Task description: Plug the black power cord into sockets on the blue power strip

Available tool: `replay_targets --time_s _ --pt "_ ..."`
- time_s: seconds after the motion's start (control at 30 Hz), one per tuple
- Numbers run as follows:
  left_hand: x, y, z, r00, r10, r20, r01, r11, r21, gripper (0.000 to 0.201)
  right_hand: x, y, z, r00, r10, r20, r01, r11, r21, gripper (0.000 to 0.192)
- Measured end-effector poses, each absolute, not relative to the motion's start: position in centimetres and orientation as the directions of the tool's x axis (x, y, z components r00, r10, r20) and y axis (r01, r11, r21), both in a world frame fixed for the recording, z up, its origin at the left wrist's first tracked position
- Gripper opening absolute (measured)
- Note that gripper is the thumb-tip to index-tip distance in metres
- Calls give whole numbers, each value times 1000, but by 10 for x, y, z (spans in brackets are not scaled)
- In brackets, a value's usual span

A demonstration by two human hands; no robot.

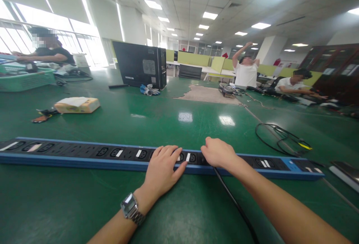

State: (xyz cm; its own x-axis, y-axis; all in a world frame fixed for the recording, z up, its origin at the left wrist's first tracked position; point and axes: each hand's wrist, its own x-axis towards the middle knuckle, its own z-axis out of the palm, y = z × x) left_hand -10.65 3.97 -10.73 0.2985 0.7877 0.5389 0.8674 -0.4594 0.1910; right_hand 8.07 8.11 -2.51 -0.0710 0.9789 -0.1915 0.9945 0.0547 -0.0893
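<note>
- Curled right hand [220,152] about the upper end of a black cable [231,195], fingers pressed together over the power strip [129,154] — could not see the cable's tip underneath.
- Laid left hand [165,167] palm down on the strip, left of the right hand, fingers slightly spread, fingertips at the far edge.
- Had the strip lengthwise across the green table [157,128], left end at the view's border, right end near a dark flat object [347,170].
- Had wide green surface past the far edge, up to the tissue pack [77,105] and computer tower [140,64].
- Had less room at right — coiled cable [280,133] just beyond the strip.
</note>
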Motion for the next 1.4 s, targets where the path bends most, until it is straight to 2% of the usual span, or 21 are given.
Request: replay_targets --time_s 0.2,0.37,0.63,0.8,0.97,1.03,1.1,1.17,1.23,1.3,1.4 --pt "-106 40 -107 302 797 522 869 -456 193 36 82 77 -29 -58 982 -177 996 44 -80 38" --pt "-106 40 -108 297 797 526 871 -452 193 36 79 62 -32 -42 996 -84 999 43 7 37" --pt "-106 39 -107 298 789 537 866 -460 195 36 83 65 -30 -107 993 -56 994 109 30 34" --pt "-107 40 -108 297 782 548 862 -467 199 35 81 64 -37 -70 996 -55 995 66 -72 28" --pt "-106 39 -108 295 787 542 861 -465 207 35 79 59 -46 -14 1000 -14 994 12 -112 32" --pt "-105 37 -107 282 796 536 860 -457 226 35 86 58 -49 -44 999 1 983 44 -178 38" --pt "-105 35 -106 272 795 542 851 -462 251 33 95 57 -54 -105 994 13 950 104 -296 42" --pt "-104 32 -104 273 785 556 832 -483 272 31 105 55 -62 -143 986 86 894 166 -416 42" --pt "-103 30 -102 282 774 567 813 -506 287 30 112 51 -75 -130 965 226 849 226 -477 40" --pt "-101 27 -100 290 766 573 796 -526 300 28 114 48 -88 -103 930 354 828 277 -487 40" --pt "-95 21 -99 304 763 571 752 -560 348 20 113 45 -100 -98 896 433 814 323 -484 40"
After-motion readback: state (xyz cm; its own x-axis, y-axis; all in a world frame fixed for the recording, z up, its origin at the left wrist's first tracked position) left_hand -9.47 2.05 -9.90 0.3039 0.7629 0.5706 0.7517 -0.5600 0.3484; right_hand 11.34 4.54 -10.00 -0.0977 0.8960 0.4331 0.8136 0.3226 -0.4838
